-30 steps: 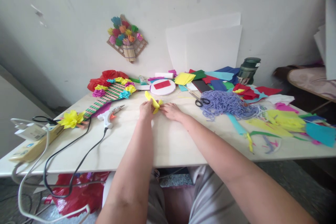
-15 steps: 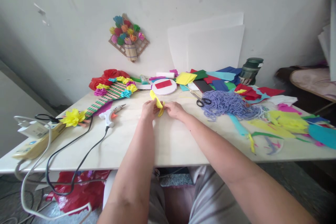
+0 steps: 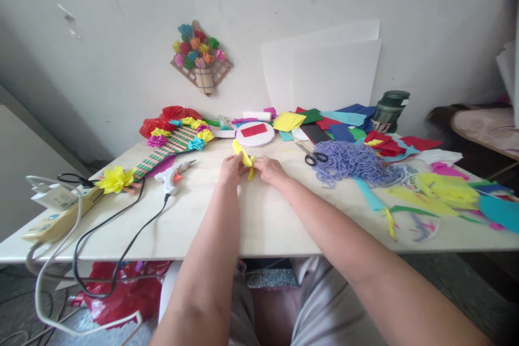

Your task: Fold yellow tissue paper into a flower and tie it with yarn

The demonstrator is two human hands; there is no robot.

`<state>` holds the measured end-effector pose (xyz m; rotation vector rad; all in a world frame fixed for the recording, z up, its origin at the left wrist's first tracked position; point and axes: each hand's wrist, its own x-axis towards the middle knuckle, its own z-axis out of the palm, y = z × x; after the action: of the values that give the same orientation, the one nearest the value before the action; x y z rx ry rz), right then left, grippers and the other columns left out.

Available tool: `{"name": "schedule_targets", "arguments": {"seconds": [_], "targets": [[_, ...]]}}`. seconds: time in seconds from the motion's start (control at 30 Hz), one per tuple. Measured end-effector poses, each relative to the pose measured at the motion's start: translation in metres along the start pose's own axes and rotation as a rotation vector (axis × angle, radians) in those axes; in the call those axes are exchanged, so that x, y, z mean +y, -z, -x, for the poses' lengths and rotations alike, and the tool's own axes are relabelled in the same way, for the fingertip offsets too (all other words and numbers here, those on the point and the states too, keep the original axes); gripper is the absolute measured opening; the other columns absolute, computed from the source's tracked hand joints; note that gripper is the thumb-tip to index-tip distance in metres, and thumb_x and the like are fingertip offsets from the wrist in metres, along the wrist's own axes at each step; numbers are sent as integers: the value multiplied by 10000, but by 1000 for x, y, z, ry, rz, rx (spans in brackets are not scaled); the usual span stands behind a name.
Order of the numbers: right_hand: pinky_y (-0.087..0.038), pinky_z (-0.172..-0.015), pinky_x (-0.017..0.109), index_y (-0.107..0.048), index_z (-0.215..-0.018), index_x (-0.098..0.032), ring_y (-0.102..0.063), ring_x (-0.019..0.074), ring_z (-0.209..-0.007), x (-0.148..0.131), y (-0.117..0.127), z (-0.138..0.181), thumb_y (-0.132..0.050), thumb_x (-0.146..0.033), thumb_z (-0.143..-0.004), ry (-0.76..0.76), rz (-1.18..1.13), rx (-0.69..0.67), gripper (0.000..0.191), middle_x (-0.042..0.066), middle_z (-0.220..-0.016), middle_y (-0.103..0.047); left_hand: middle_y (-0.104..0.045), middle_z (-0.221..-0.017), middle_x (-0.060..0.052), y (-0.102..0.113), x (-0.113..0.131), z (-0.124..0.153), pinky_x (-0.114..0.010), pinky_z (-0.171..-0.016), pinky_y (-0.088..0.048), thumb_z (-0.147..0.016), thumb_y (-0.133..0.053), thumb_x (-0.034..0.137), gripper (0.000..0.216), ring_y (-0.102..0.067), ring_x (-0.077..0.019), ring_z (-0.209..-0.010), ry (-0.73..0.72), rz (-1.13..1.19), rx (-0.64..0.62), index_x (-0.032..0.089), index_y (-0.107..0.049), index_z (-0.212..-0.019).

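Observation:
Between my two hands, above the middle of the table, is a folded strip of yellow crepe paper (image 3: 243, 154). My left hand (image 3: 231, 168) is closed on its left side, with the paper standing up past the fingers. Pinched at the paper's right side is my right hand (image 3: 269, 170); its fingertips are partly hidden. Just beyond them lies a white oval disc (image 3: 265, 139) with a red paper rectangle (image 3: 253, 130) on it. A white glue gun (image 3: 170, 177) rests to the left of my left hand.
A flower-trimmed woven fan shape (image 3: 180, 140) and a power strip (image 3: 60, 220) with cords occupy the left. Rightward are black-handled scissors (image 3: 315, 158), a purple yarn heap (image 3: 352, 161), a stack of yellow paper (image 3: 288, 120), scraps and a dark green bottle (image 3: 391, 111).
The lower part of the yellow paper has shifted slightly between my fingertips. Both hands stay in nearly the same place, and the whole view has drifted a little.

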<state>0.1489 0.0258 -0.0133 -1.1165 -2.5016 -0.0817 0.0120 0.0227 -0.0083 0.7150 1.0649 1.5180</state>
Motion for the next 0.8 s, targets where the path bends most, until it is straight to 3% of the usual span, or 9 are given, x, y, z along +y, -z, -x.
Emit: {"name": "schedule_targets", "arguments": {"seconds": [0.17, 0.27, 0.4, 0.5, 0.6, 0.8], "targets": [[-394, -679, 271, -648, -884, -209, -504, 192, -948, -3, 1, -1, -367, -178, -840, 5, 101, -14, 286, 74, -940, -620, -638, -735, -91, 0, 1, -1, -300, -609, -508, -697, -631, 246, 167, -618, -166, -654, 18, 19, 38, 120, -540, -756], [-404, -681, 268, -655, -845, -224, -491, 191, -994, -1, 3, -1, -404, -222, -830, -46, 27, 112, 252, 63, -999, -598, -648, -809, -110, 1, 4, -2, -278, -623, -508, -733, -596, 257, 167, -627, -170, -721, 10, 108, 36, 117, -547, -811], [-435, -705, 260, -639, -813, -215, -535, 166, -963, 11, 8, -4, -518, -196, -737, -225, -363, 340, 144, 35, -1069, -591, -654, -873, -108, 1, 11, 1, -265, -672, -504, -769, -557, 244, 157, -626, -171, -816, -12, 269, 16, 134, -538, -881], [-459, -619, 257, -613, -778, -167, -603, 140, -700, 22, 14, -5, -524, -172, -698, -409, -845, 301, 120, 24, -759, -647, -657, -868, -103, -2, 12, 3, -260, -673, -501, -759, -566, 231, 159, -625, -173, -827, -9, 264, -48, 132, -550, -882], [-438, -508, 222, -600, -749, -140, -578, 111, -542, 28, 22, -3, -547, -194, -672, -477, -1186, 272, 108, 5, -621, -624, -660, -852, -98, -4, 9, 6, -249, -641, -495, -733, -593, 235, 169, -626, -168, -784, -5, 174, -143, 126, -578, -861], [-421, -462, 196, -608, -683, -126, -537, 84, -468, 23, 29, 2, -597, -198, -614, -479, -1342, 212, 100, -1, -550, -609, -655, -764, -91, -4, 4, 9, -234, -578, -472, -672, -659, 272, 199, -607, -144, -648, 39, 20, -363, 109, -626, -781]]}}
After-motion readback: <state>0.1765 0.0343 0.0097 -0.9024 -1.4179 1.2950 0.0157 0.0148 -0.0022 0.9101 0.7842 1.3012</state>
